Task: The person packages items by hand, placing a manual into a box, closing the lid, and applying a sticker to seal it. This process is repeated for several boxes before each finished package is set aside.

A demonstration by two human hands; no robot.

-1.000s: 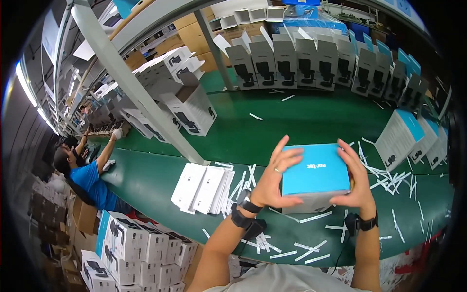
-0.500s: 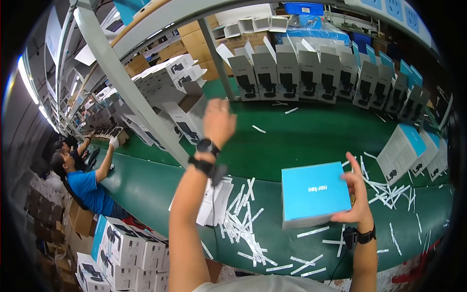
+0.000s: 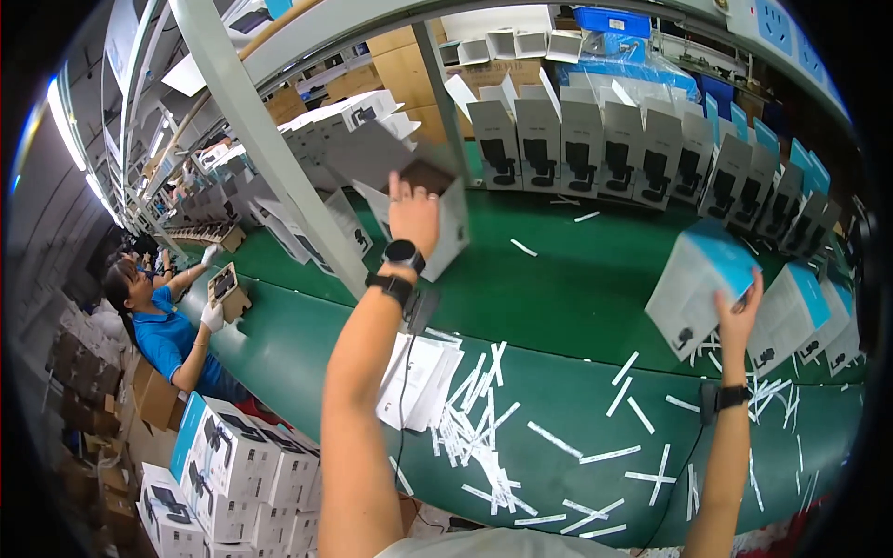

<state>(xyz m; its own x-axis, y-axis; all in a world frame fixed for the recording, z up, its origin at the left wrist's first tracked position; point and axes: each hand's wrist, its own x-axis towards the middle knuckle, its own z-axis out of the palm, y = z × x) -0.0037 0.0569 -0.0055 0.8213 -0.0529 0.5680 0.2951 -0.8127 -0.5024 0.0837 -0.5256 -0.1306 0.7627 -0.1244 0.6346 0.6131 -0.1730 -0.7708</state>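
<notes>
Smooth green tabletop (image 3: 567,307) fills the middle of the head view, littered with flat white paper strips (image 3: 609,456) beside a stack of thin white leaflets (image 3: 419,377). Behind stand slim grey cardboard cartons (image 3: 577,149), flaps raised. Slightly spread, the left hand's (image 3: 414,219) fingers lie over the rim of an open, boxy grey carton (image 3: 442,228), partly blurred; whether they pinch it cannot be told. At right, the right hand (image 3: 738,312) holds a tilted blue-topped carton (image 3: 688,293) by its side, fingers bent against the cardboard.
</notes>
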